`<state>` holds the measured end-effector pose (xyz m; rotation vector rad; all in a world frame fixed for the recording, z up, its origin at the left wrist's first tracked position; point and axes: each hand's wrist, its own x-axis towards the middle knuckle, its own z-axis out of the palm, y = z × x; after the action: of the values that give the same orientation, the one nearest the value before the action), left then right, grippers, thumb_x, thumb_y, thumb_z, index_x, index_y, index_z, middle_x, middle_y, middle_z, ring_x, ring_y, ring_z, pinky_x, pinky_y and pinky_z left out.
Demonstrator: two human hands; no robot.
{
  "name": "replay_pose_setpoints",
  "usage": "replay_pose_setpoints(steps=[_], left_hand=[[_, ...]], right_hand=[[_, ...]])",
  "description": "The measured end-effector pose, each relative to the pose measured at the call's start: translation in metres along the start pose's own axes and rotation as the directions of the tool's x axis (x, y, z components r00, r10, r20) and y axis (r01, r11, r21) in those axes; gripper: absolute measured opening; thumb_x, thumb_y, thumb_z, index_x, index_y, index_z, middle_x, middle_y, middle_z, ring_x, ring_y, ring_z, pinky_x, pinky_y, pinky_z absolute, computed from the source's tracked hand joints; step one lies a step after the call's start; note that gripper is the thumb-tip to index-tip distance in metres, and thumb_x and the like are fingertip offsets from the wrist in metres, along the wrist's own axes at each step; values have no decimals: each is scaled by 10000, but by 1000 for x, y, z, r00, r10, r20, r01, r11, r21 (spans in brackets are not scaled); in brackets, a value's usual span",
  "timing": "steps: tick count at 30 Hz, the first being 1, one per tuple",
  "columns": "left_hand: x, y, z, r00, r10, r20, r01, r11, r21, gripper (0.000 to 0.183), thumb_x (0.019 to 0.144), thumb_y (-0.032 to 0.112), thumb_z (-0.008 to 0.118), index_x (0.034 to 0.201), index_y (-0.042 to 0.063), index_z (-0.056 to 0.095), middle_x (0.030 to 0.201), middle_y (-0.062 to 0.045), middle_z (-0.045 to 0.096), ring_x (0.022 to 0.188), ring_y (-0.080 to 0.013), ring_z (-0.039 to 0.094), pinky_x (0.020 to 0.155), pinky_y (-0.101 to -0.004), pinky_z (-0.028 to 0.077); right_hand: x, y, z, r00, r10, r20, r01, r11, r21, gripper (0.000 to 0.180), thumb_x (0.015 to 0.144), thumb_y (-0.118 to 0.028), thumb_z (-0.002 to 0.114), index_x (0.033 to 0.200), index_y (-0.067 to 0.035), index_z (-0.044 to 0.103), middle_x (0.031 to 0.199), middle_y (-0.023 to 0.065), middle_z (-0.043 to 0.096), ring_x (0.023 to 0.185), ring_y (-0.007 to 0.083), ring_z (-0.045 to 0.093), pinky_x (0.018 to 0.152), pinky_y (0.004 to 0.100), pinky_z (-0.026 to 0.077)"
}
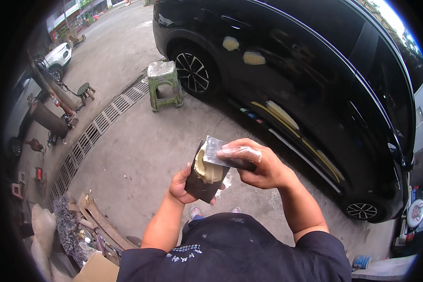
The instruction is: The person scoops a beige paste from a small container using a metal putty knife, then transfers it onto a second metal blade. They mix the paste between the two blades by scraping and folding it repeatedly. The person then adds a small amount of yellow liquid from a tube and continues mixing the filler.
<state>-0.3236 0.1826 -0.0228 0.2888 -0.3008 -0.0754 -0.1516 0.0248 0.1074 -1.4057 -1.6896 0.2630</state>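
Observation:
My left hand (181, 187) grips a dark flat board (201, 190) from below, its thumb along the near-left edge. A thick mound of cream-coloured body filler (211, 172) lies on the board. In my right hand (261, 164) is a flat metal spreader (215, 149), its blade over the filler at the board's upper end. Clear film or tape wraps a finger of that hand. Beyond my hands stands a black car (285, 77), with patches of pale filler (254, 58) on its side and more filler (282, 114) along its lower door.
A worn green plastic stool (165, 84) stands by the car's wheel (192, 73). A drain grate (102, 120) crosses the concrete floor. At left are a small round stool (86, 92), a rusty cylinder (48, 119) and a chicken (36, 145). Wood scraps (102, 222) and cardboard (98, 269) lie lower left; a tin (362, 262) lower right.

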Motion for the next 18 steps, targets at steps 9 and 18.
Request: replay_pose_setpoints(steps=[9,18], left_hand=[[23,4,31,969,238,-62,-216,945,245,676,952,502,447,1438,58,294,1375,-191,437,1252,-398,450,838,-565,521],[37,-16,0,803,596,-32,-310,462,831,651,979,460,423,1442,17,304,1402,-109,438,1268,-204,437,1053,-349,352]], right_hand=[[-53,52,4,902,361,-239,-173,806,566,590,756,116,557,1306,-80,472,1198,121,619,1143,232,584,927,399,499],[-41,42,56,730,675,108,-261,128,957,669,756,93,637,1361,-27,378,1200,178,601,1041,215,628,885,336,526]])
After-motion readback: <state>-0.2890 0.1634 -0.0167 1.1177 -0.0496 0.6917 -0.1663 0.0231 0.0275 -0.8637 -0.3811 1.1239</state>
